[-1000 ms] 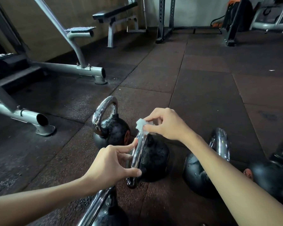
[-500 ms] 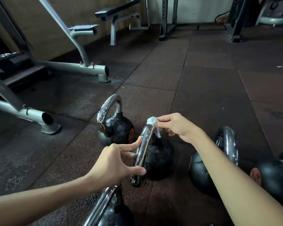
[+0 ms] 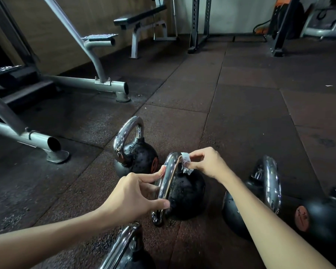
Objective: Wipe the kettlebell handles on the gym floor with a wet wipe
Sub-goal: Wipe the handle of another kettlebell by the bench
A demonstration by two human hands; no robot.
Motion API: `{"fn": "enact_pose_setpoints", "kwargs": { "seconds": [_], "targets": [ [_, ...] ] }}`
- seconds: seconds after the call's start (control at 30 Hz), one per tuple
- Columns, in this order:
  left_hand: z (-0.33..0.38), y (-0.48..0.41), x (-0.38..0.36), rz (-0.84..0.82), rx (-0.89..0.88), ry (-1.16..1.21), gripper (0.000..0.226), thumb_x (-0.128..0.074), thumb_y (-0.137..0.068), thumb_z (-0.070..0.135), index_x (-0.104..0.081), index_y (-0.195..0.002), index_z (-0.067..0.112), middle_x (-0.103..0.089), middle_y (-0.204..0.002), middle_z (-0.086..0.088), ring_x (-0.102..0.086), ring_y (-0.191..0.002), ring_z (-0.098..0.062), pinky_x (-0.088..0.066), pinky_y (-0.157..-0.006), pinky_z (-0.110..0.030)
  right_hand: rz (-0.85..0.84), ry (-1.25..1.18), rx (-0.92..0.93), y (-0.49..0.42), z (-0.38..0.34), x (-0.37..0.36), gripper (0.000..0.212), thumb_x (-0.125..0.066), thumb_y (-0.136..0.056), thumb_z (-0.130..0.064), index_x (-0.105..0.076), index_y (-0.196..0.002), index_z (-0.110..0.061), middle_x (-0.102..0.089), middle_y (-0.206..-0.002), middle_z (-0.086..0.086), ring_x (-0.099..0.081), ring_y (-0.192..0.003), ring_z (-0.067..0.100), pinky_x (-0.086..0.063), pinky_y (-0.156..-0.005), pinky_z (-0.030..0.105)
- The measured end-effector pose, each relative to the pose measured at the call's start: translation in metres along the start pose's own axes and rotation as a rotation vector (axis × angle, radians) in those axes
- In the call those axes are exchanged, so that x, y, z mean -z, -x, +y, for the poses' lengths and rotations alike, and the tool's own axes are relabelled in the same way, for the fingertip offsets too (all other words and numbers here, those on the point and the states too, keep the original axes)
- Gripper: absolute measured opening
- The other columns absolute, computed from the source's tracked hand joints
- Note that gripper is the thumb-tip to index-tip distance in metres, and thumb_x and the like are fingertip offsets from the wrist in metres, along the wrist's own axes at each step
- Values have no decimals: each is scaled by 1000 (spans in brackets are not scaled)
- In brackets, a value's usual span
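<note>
**The wet wipe (image 3: 185, 165) sits at the top of the middle handle**

We see the right hand (image 3: 208, 162) pinching the small crumpled wet wipe between thumb and fingertips. It presses the wipe against the upper bend of the chrome handle (image 3: 166, 183) of the middle kettlebell (image 3: 186, 193). Most of the wipe is hidden under the fingers, and only a white corner shows. The left hand (image 3: 132, 193) grasps the same handle lower down, with the index finger on the outer side and the thumb under it. Its other fingers are behind the palm, and we cannot make them out.

The middle kettlebell stands on the gym floor (image 3: 241, 113). The rear kettlebell (image 3: 138, 156) stands just behind it on the left, upright. The right kettlebell (image 3: 271, 183) is partly covered by the right forearm, so we see mainly its handle. A fourth kettlebell (image 3: 326, 216) is cut off by the right edge, and its orange mark is too blurred to read. The nearest kettlebell (image 3: 124, 249) is cut off by the bottom edge. A grey machine frame (image 3: 85, 82) and a bench (image 3: 140, 16) stand further back in the dark.
</note>
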State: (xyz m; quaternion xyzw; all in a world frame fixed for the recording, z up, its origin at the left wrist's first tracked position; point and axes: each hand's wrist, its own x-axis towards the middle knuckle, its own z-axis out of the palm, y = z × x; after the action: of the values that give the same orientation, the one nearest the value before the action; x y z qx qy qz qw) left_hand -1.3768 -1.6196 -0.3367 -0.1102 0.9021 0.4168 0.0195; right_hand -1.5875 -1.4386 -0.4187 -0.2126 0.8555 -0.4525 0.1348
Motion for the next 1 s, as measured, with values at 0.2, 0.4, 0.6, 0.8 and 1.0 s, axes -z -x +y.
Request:
{"fn": "enact_pose_setpoints", "kwargs": {
  "seconds": [0.2,0.4,0.6,0.8,1.0],
  "targets": [
    [8,-12,4,-51,14,48,81,-92,-75,33,-50,-142,51,-78,-86,23,-48,-49,19,-39,-57,-4,191,-137,191,10,-5,0,33,-92,-74,-18,-79,-102,-28,-78,-81,-7,-62,-59,-5,-38,-58,9],
    [14,-13,7,-77,27,42,81,-90,-77,33,-49,-145,46,-79,-88,20,-41,-45,21,-39,-58,-4,203,-101,142,11,0,-10,25,-88,-73,-19,-81,-95,-30,-77,-77,-10,-72,-74,3,-51,-71,19],
    [7,-10,10,-87,34,86,80,-88,-78,32,-47,-146,46,-79,-91,19,-45,-51,23,-40,-63,-1,274,-139,213,18,-11,-13,21,-90,-75,-20,-78,-92,-25,-75,-71,-7,-57,-53,-1,-39,-57,10],
    [-1,-19,12,-144,33,160,81,-87,-79,34,-47,-148,45,-81,-96,13,-69,-99,8,-43,-111,-23,273,-159,122,20,-13,-19,40,-91,-73,-21,-80,-111,-27,-76,-80,-10,-63,-65,-2,-54,-75,23],
    [8,-27,14,-167,43,214,79,-85,-82,26,-46,-150,41,-82,-94,5,-66,-76,14,-41,-114,-34,426,-146,235,33,-33,-18,31,-88,-80,-20,-81,-108,-28,-64,-56,-18,-52,-49,9,-42,-58,12]
  ]
}}
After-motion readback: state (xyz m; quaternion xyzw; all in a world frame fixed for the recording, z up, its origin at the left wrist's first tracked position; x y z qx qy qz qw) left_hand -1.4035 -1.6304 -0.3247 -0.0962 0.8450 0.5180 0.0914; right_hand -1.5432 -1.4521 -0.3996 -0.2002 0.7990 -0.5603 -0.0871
